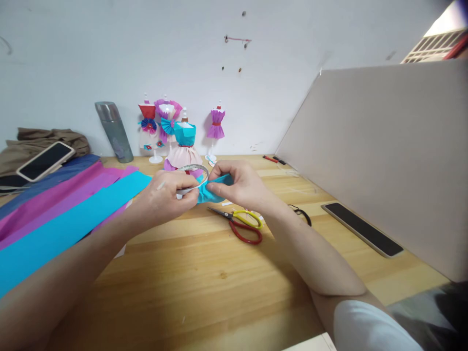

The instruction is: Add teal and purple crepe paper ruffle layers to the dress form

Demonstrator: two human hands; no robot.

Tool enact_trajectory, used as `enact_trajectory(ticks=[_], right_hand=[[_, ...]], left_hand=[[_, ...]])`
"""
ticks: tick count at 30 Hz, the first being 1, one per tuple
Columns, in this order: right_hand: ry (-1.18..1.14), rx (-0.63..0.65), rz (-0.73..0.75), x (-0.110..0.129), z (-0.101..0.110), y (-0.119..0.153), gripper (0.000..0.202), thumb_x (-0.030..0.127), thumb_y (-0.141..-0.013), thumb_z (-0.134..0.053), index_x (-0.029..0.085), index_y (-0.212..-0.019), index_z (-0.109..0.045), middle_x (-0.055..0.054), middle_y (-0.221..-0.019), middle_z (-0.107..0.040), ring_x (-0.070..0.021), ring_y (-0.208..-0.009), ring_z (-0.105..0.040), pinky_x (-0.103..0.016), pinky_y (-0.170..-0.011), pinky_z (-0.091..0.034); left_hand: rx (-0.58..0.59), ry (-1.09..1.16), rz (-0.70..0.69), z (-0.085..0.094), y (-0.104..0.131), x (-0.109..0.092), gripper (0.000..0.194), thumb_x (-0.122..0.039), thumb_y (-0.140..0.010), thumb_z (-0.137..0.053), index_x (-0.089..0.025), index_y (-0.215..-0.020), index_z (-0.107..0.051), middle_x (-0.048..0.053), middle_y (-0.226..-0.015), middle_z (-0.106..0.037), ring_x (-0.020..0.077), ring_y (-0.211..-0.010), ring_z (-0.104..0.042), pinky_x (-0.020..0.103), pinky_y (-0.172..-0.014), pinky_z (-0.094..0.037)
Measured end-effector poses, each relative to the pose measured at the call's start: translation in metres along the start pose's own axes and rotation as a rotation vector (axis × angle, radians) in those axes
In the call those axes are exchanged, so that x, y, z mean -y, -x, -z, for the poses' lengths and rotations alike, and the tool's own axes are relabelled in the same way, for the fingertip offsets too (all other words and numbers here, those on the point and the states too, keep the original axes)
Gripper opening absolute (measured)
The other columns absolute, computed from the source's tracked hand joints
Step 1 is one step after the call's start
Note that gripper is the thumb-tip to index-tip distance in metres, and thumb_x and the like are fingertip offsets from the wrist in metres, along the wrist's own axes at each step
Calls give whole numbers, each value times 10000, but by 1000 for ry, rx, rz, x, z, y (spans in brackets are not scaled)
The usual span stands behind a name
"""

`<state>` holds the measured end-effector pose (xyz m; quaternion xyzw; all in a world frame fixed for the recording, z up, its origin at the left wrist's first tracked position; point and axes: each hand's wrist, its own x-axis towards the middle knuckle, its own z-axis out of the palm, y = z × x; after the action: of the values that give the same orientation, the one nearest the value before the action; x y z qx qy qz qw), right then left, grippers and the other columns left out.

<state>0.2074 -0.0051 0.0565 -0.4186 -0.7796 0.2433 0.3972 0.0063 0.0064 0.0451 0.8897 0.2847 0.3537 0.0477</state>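
A small turquoise strip of crepe paper (pixel 209 197) is stretched between my two hands above the table. My left hand (pixel 170 192) is closed, pinching the strip's left end together with a white tape measure (pixel 199 168) that loops up over the fingers. On the other side, my right hand (pixel 239 184) pinches the right part of the paper between thumb and fingers. Just below the hands lie scissors (pixel 227 215) with one yellow and one red handle, blades pointing left. Right behind stands a dress form (pixel 185 139) in a turquoise top and pale skirt.
Further dress forms (pixel 216 126) line the wall beside a grey-green flask (pixel 119 139). Turquoise (pixel 84 214) and purple sheets spread at left, near a phone (pixel 46 161) on brown cloth (pixel 78 141). At right are another phone (pixel 361 229), a black band (pixel 304 213) and a white partition (pixel 383 146).
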Motion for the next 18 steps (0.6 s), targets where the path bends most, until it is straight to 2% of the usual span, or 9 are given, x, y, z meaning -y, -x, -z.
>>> enact_trajectory(ticks=[6,11,18], right_hand=[[99,-60,4,-1,-5,1,72,219,-711,-621,169,-671,-588,42,-587,-538,-95,-569,-458,-234,-545,-332],[193,-141,36,2,-12,5,152,248,-749,-630,182,-652,-533,34,-606,-545,-96,-570,-445,-247,-556,-304],[111,-111,101,3,-10,7,99,226,-776,-617,178,-697,-583,21,-655,-594,-107,-619,-498,-249,-607,-365]], left_hand=[[-58,-56,-39,-5,2,2,212,-144,-813,-514,-165,-626,-612,-19,-561,-536,93,-553,-436,242,-545,-328],[-113,-145,-68,-6,2,4,256,-120,-812,-480,-157,-577,-574,-23,-540,-526,87,-538,-402,250,-535,-302],[-105,-156,-49,-3,1,1,256,-135,-822,-484,-154,-592,-596,-16,-561,-562,87,-550,-414,257,-546,-298]])
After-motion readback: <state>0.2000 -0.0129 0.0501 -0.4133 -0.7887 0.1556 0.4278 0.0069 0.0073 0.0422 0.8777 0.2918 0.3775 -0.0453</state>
